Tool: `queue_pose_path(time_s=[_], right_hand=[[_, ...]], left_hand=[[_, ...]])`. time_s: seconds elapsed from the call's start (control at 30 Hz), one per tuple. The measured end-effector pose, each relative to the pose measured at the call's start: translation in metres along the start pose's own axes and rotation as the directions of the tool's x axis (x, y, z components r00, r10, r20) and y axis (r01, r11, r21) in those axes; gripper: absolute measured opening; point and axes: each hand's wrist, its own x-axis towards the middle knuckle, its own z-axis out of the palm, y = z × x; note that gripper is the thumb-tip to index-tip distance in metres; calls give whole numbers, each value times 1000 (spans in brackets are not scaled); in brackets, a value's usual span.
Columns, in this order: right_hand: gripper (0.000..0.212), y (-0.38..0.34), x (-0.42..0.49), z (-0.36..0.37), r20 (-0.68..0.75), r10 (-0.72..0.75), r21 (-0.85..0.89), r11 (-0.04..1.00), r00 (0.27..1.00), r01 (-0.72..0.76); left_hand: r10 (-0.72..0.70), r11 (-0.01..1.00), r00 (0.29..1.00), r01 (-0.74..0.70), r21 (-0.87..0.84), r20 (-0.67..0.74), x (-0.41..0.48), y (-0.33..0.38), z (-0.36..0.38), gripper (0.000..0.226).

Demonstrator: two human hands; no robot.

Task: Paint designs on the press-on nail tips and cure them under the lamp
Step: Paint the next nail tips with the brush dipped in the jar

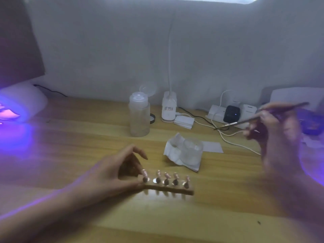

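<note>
A clear acrylic holder [168, 188] with several pink nail tips [166, 176] on pegs sits on the wooden table near the front middle. My left hand [114, 171] pinches the holder's left end between thumb and fingers. Raised at the right, my right hand [273, 130] grips a thin dark nail brush [245, 120], its tip pointing left over the cables. The white curing lamp [22, 100] glows violet at the far left edge. The picture is blurred by motion.
A clear pump bottle [139, 116] stands at mid-table. A small glass cup [192, 150] rests on a crumpled tissue [173, 151]. A white desk lamp base [169, 107], a power strip [228, 114] with cables and a dark object [312, 123] line the back right.
</note>
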Motion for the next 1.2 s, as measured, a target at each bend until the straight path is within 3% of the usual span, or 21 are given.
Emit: queue_pose_path(time_s=[0.17,0.37,0.47,0.73,0.8,0.93,1.0,1.1,1.2], right_hand=[[22,11,-10,21,-75,262,134,959,962,-251],[26,28,-27,12,-34,351,88,934,936,-347],[17,31,-26,10,-9,336,56,941,942,-335],[9,26,-30,16,5,253,-19,967,967,-253],[11,23,-30,20,54,193,-51,980,980,-190],[15,16,-32,27,157,102,-135,987,982,-81],[19,14,-32,28,182,97,-183,981,979,-63],[21,15,-33,29,230,114,-201,977,966,-67],[21,17,-35,31,263,133,-204,976,956,-80]], left_hand=[[20,1000,999,-19,-13,38,23,27,34,45],[13,1000,1000,-13,2,22,26,32,42,52],[20,998,1000,-19,-68,17,26,33,41,58],[31,982,999,-34,-184,-16,27,38,47,46],[68,988,997,-73,-133,-38,26,38,48,47],[214,969,973,-201,142,-84,23,43,50,53],[295,950,942,-272,154,-162,22,49,48,52],[337,934,896,-357,-20,-288,29,56,37,41],[157,917,956,-234,-322,-248,46,55,25,18]])
